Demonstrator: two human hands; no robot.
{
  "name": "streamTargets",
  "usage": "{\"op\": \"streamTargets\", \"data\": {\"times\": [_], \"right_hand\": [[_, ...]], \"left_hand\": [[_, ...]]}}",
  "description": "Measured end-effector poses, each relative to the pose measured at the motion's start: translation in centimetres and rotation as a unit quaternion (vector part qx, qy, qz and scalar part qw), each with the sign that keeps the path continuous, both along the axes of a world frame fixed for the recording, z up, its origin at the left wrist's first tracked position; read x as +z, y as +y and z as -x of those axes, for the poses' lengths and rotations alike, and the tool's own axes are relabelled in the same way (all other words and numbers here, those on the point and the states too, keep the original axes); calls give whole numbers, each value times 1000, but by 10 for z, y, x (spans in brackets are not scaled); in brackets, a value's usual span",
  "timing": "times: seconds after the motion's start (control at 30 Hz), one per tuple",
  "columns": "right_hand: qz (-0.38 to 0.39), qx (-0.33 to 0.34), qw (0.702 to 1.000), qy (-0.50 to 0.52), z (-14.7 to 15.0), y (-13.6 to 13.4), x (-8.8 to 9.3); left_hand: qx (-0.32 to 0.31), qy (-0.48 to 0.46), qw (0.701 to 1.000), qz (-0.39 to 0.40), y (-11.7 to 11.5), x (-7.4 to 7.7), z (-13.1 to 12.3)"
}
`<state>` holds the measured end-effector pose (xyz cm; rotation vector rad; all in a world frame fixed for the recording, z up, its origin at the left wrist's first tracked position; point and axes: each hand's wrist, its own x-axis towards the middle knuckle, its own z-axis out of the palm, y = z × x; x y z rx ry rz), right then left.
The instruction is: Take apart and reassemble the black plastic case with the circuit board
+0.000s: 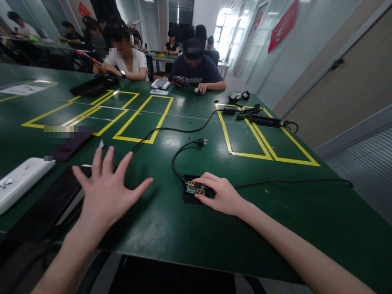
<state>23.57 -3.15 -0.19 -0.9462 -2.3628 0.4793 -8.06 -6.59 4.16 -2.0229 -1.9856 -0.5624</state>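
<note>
My right hand (222,195) grips a small black open adapter case (190,192) lying on the green table (171,220); a green circuit board with coils shows inside it. A black cord runs from the case to a plug (201,142) lying further back. My left hand (107,192) hovers above the table with all fingers spread, holding nothing. It is nearest a dark flat tablet-like object (43,204) at the front left edge.
A white power strip (21,179) lies at the far left, a dark phone (72,145) behind it. Yellow tape rectangles (143,118) mark the table. Black tools and cables (260,118) lie at the back right. Two people sit across the table, others beyond.
</note>
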Motion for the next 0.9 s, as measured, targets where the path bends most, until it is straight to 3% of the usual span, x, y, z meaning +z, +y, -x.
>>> {"op": "streamTargets", "data": {"times": [0.13, 0.23, 0.33, 0.47, 0.57, 0.63, 0.77, 0.9], "right_hand": [[2, 1, 1000, 0, -2, 0, 0], [8, 1, 1000, 2, -2, 0, -1], [18, 4, 1000, 5, -2, 0, -1], [3, -4, 1000, 9, -1, -1, -3], [-15, -18, 1000, 15, -1, 1, -5], [-21, -30, 999, 19, -2, 3, -7], [-22, -57, 998, 21, -5, 6, -8], [-27, -72, 997, 18, -7, 7, -6]], "left_hand": [[70, -56, 996, 10, 1, 0, 23], [52, -76, 996, 12, 4, -5, 24], [36, -42, 998, -11, 4, -4, 7], [-127, -8, 992, 10, 4, 2, -42], [-282, 5, 957, 70, 13, 1, -82], [-336, -9, 934, 120, 24, -1, -100], [-429, -40, 887, 168, 49, -6, -108], [-455, -92, 868, 177, 67, -15, -95]]}}
